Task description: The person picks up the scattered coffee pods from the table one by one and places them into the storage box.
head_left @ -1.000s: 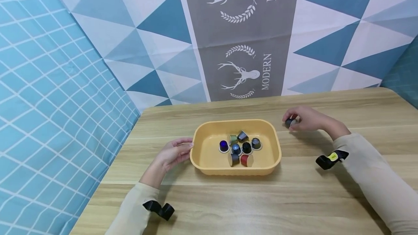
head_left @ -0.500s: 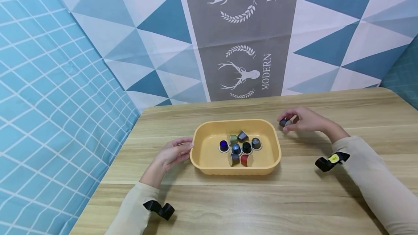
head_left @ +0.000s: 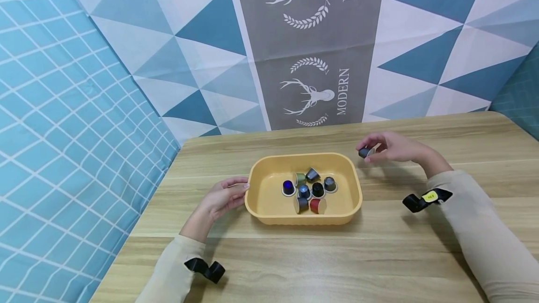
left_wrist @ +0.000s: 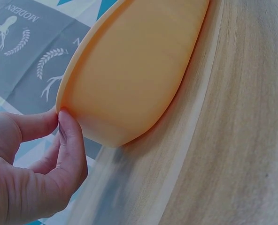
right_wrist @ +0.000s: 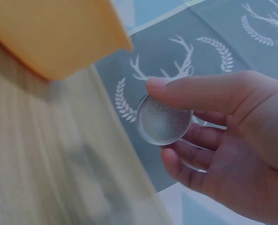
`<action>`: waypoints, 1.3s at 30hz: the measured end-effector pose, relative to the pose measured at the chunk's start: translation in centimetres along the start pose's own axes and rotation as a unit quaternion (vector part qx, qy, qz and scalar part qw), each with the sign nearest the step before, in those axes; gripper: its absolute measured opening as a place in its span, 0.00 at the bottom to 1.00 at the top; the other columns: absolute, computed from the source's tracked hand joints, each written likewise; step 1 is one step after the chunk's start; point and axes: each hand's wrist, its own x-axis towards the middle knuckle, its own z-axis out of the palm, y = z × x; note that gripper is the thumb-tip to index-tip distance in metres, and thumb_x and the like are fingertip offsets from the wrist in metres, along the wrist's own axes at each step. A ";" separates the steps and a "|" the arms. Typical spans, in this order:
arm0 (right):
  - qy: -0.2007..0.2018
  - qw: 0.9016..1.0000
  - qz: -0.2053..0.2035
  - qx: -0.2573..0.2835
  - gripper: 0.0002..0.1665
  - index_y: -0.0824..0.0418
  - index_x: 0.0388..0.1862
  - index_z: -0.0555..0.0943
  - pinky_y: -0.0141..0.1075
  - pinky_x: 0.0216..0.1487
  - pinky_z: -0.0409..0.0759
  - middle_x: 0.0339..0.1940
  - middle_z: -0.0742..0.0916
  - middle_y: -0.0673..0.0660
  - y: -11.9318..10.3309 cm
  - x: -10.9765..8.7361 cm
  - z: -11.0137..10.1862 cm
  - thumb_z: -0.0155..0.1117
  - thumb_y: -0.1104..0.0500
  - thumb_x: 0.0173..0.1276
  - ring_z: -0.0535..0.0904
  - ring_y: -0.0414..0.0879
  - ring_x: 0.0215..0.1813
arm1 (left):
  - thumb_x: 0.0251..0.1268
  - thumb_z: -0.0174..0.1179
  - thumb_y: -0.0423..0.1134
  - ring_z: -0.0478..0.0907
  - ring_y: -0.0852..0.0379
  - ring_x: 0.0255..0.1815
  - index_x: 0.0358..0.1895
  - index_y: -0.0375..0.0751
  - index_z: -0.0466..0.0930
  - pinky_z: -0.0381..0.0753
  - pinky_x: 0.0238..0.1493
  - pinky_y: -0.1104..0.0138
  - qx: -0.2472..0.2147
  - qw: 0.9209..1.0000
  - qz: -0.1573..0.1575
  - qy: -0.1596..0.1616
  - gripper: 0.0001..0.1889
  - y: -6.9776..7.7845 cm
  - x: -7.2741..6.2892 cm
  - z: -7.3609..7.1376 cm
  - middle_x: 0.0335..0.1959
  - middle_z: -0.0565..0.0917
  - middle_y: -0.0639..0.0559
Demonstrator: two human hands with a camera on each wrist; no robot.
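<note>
My left hand (head_left: 222, 199) pinches the left rim of a yellow plastic tray (head_left: 303, 220) between thumb and fingers, as the left wrist view shows. Beyond the tray's right end, my right hand (head_left: 393, 147) holds a dark coffee capsule (head_left: 364, 152) by its sides. The capsule's silver foil lid (right_wrist: 162, 123) faces the right wrist camera. Several more capsules lie in the tray, among them a blue one (head_left: 288, 187), a red one (head_left: 316, 205), a green one (head_left: 300, 179) and a black one (head_left: 317, 190). Some stand on their lids, others lie on their sides.
The tray stands on a wood-grain table (head_left: 311, 261). A patterned cloth backdrop (head_left: 311, 50) hangs behind the table's far edge, and a blue checked cloth (head_left: 76, 144) borders its left side. Each sleeve carries a black wrist camera mount (head_left: 426, 199).
My right hand has shifted left toward the tray with the capsule and has risen slightly in the last half second. My left hand and the tray have stayed in place.
</note>
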 end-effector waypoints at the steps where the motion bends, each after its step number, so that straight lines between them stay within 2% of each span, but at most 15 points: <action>1: -0.003 1.000 0.002 0.001 0.22 0.67 0.53 0.78 0.28 0.47 0.81 0.48 0.84 0.59 -0.1 0.0 -0.1 0.69 0.61 0.61 0.78 0.34 0.47 | 0.67 0.56 0.31 0.82 0.67 0.33 0.63 0.29 0.65 0.83 0.37 0.76 0.000 1.000 -0.001 0.001 0.23 0.0 0.0 0.0 0.35 0.85 0.58; 11: -0.029 0.999 0.022 -0.016 0.22 0.65 0.53 0.79 0.27 0.48 0.81 0.48 0.84 0.59 -2.1 0.4 -0.8 0.70 0.62 0.60 0.79 0.38 0.47 | 0.68 0.55 0.32 0.82 0.67 0.33 0.63 0.30 0.65 0.83 0.37 0.76 -0.001 1.000 0.000 0.001 0.22 0.0 -0.1 0.1 0.34 0.84 0.58; 23: -0.050 0.998 0.003 -0.031 0.20 0.60 0.52 0.79 0.28 0.52 0.80 0.47 0.85 0.56 -4.2 1.9 -0.9 0.70 0.58 0.61 0.80 0.42 0.49 | 0.68 0.55 0.31 0.82 0.66 0.34 0.64 0.29 0.64 0.83 0.38 0.76 -0.004 1.000 0.002 -0.003 0.23 0.0 -0.1 0.0 0.36 0.84 0.57; 31: -0.063 0.997 -0.029 -0.030 0.20 0.62 0.52 0.79 0.31 0.51 0.82 0.45 0.85 0.58 -5.7 3.1 -0.4 0.70 0.59 0.61 0.80 0.44 0.48 | 0.68 0.56 0.32 0.82 0.66 0.34 0.64 0.28 0.64 0.83 0.38 0.76 -0.004 1.000 0.002 -0.005 0.24 -0.1 -0.3 0.0 0.36 0.84 0.57; 39: -0.092 0.995 -0.034 -0.016 0.21 0.65 0.53 0.78 0.34 0.53 0.82 0.46 0.85 0.60 -6.9 4.6 0.6 0.68 0.63 0.61 0.80 0.47 0.49 | 0.68 0.56 0.32 0.82 0.67 0.33 0.63 0.29 0.65 0.83 0.37 0.76 -0.003 1.000 0.003 -0.006 0.22 0.0 -0.4 0.0 0.35 0.84 0.57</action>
